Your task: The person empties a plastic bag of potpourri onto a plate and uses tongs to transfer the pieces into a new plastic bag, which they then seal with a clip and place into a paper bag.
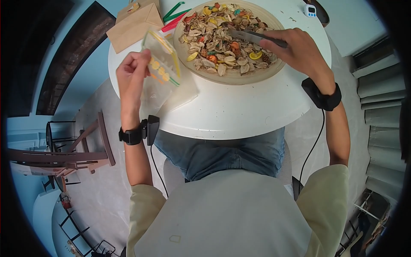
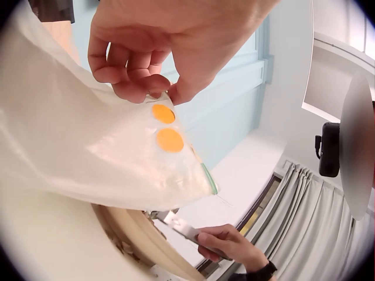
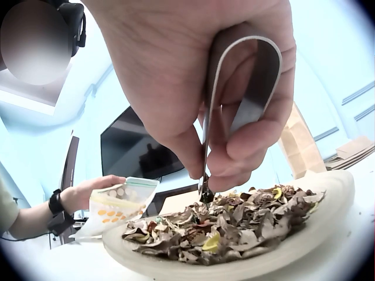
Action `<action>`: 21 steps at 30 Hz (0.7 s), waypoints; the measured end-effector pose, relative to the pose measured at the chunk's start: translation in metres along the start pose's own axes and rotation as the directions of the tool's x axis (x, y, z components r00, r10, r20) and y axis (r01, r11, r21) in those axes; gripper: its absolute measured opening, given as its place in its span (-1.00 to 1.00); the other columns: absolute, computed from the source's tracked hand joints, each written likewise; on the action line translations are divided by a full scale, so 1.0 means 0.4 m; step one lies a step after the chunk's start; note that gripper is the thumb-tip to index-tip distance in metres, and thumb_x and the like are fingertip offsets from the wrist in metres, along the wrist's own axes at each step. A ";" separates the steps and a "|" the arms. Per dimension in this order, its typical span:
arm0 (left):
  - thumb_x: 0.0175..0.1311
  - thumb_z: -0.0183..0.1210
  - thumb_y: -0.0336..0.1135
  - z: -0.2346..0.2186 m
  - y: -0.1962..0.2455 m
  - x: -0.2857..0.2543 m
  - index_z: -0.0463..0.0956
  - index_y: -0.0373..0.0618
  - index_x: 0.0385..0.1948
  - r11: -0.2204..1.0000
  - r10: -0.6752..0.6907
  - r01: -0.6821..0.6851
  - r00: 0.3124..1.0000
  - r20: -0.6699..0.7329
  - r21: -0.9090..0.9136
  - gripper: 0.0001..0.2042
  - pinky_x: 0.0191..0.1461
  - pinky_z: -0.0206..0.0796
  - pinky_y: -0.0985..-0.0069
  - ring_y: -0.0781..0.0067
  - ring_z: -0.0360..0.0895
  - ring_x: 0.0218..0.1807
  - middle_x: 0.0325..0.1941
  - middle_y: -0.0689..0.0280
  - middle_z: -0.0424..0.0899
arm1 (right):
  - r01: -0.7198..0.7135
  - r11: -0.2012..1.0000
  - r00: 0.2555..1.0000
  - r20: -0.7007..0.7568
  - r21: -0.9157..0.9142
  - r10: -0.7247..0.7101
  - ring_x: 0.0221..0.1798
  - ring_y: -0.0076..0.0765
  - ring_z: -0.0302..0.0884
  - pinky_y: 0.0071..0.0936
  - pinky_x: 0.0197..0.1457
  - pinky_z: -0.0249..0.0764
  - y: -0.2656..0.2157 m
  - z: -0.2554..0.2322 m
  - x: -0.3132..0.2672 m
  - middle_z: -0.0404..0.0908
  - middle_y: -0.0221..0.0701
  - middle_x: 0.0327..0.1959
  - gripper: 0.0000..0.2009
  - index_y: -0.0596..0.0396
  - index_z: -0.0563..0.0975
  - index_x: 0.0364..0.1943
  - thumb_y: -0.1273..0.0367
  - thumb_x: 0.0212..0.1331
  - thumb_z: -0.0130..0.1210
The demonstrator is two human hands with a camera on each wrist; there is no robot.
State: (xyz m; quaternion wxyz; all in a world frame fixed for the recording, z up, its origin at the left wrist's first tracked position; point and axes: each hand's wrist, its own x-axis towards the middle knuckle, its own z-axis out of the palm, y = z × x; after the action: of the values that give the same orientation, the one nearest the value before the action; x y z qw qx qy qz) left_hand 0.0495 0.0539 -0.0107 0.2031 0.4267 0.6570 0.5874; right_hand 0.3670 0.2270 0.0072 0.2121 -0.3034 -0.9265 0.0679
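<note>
My left hand (image 1: 133, 70) pinches the edge of a clear zip bag (image 1: 159, 95) with yellow-orange dots, fingertips at its top corner in the left wrist view. Green and yellow zip strips along the bag's mouth stand apart. My right hand (image 1: 299, 49) grips bent metal tongs (image 1: 251, 37), their curved end inside the palm in the right wrist view. The tong tips reach into a heap of dried leaves and petals (image 1: 205, 40), mixed with yellow, orange and green bits. This heap lies on a wide beige plate (image 1: 231, 80), to the right of the bag.
A brown paper bag (image 1: 136, 26) lies at the table's back left, beside green (image 1: 174, 12) and red (image 1: 171, 26) plastic strips. A white timer (image 1: 310, 10) stands at the back right next to a dark bowl (image 1: 324, 19). The white round table (image 1: 239, 113) bears small crumbs.
</note>
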 end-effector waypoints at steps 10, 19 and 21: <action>0.33 0.17 -0.09 0.068 -0.044 0.007 0.51 -0.09 -0.55 0.995 -0.072 0.077 0.994 0.087 -0.061 -0.69 -0.38 0.10 0.69 0.73 0.27 -0.54 -0.64 0.51 0.40 | 0.297 0.954 0.951 -0.106 0.048 -0.290 -0.39 -0.11 0.61 -0.22 -0.25 0.48 -0.175 0.078 0.101 0.62 -0.26 -0.53 -0.58 -0.02 0.68 -0.15 -0.03 0.24 0.06; 0.32 0.20 -0.18 0.059 -0.040 0.011 0.52 -0.13 -0.50 0.993 -0.054 0.057 0.998 0.034 -0.104 -0.75 -0.42 0.07 0.70 0.75 0.24 -0.58 -0.68 0.52 0.40 | -0.126 0.983 0.990 0.074 0.133 0.117 -0.48 -0.07 0.58 -0.27 -0.35 0.48 -0.079 0.050 0.079 0.60 -0.23 -0.56 -0.59 0.08 0.61 -0.15 0.01 0.30 0.01; 0.31 0.21 -0.19 0.042 -0.038 0.015 0.53 -0.13 -0.51 0.994 -0.046 0.044 0.999 -0.018 -0.095 -0.75 -0.43 0.06 0.70 0.75 0.25 -0.58 -0.68 0.52 0.41 | -0.067 0.988 0.997 0.044 0.136 0.062 -0.50 -0.06 0.57 -0.26 -0.37 0.48 -0.085 0.067 0.062 0.59 -0.21 -0.56 -0.60 0.10 0.60 -0.20 0.02 0.31 0.00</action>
State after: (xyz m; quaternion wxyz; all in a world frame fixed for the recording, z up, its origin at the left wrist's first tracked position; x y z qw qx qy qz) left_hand 0.0541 0.0696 -0.0274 0.2295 0.3957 0.6398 0.6176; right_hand 0.3191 0.2145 0.0003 0.2120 -0.3164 -0.9133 0.1444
